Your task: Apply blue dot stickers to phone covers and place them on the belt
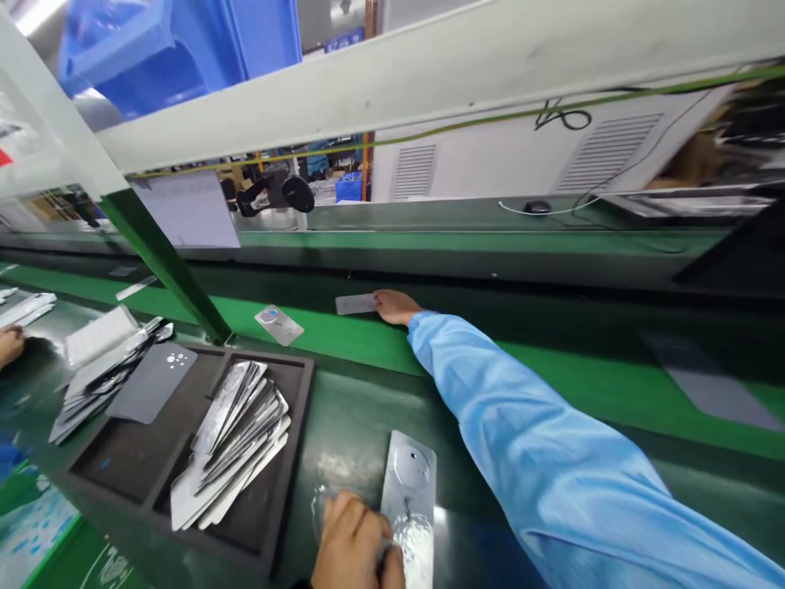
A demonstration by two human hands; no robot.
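My right hand reaches far forward over the green belt. It pinches the right end of a thin grey phone back panel. Near the front edge, my left hand is closed, its fingers curled around crumpled clear plastic film. Beside that hand, to its right, lies a silvery phone back panel with a round camera ring; its lower part looks wrinkled and shiny. A dark divided tray to the left holds a fanned stack of similar panels.
Single panels lie on the belt, one near the post and a blurred one at right. A grey panel rests across the tray's left side. Another person's hand shows at far left. A green post and overhead beam frame the bench.
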